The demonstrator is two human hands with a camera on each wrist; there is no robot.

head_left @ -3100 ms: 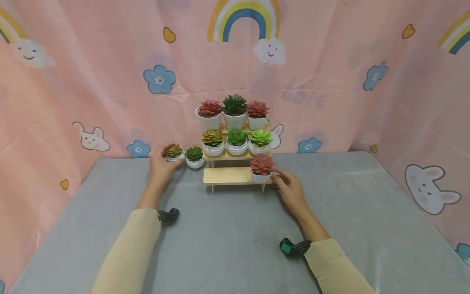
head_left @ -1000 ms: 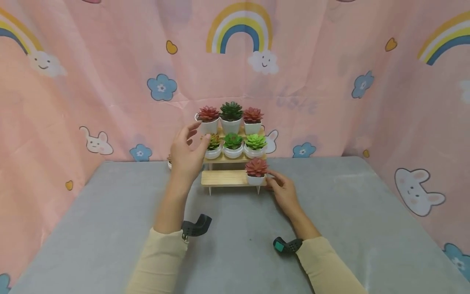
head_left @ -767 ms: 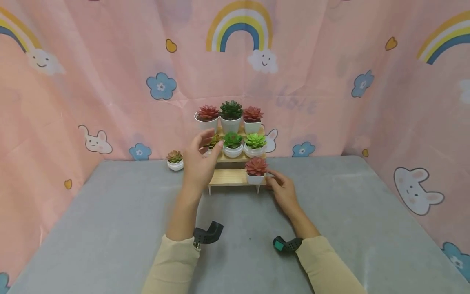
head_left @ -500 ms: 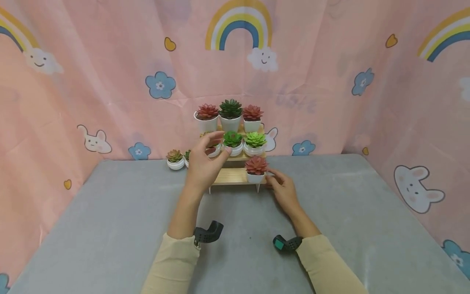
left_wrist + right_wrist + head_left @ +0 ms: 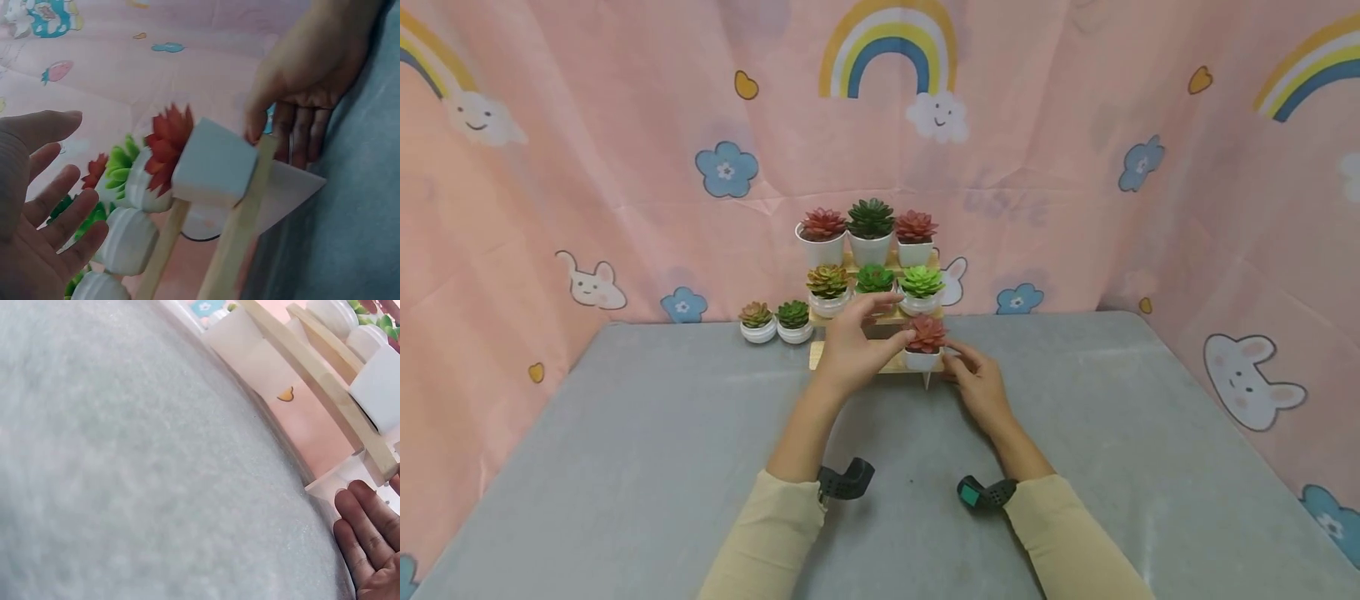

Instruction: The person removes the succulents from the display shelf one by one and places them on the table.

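A three-tier wooden stand (image 5: 817, 357) with clear legs holds succulents in white pots. On its lowest shelf, at the right end, stands a red succulent in a square white pot (image 5: 922, 361). My left hand (image 5: 853, 346), holding nothing, is in front of this shelf with fingers spread, its thumb close to the red succulent; in the left wrist view a gap separates them. My right hand (image 5: 977, 387) grips the right end of the lowest shelf, some fingers below it beside the clear leg (image 5: 340, 478). The green succulent (image 5: 874, 277) on the middle shelf is partly covered by my left hand.
Left of the stand, two small succulents, one brownish (image 5: 757, 321) and one green (image 5: 793, 321), stand in round white pots on the grey table (image 5: 647, 433). A pink patterned curtain (image 5: 625, 158) hangs close behind the stand.
My left hand has left the brownish succulent at the left and moved right, across the stand, to near the red one. My right hand stays at the shelf's end.
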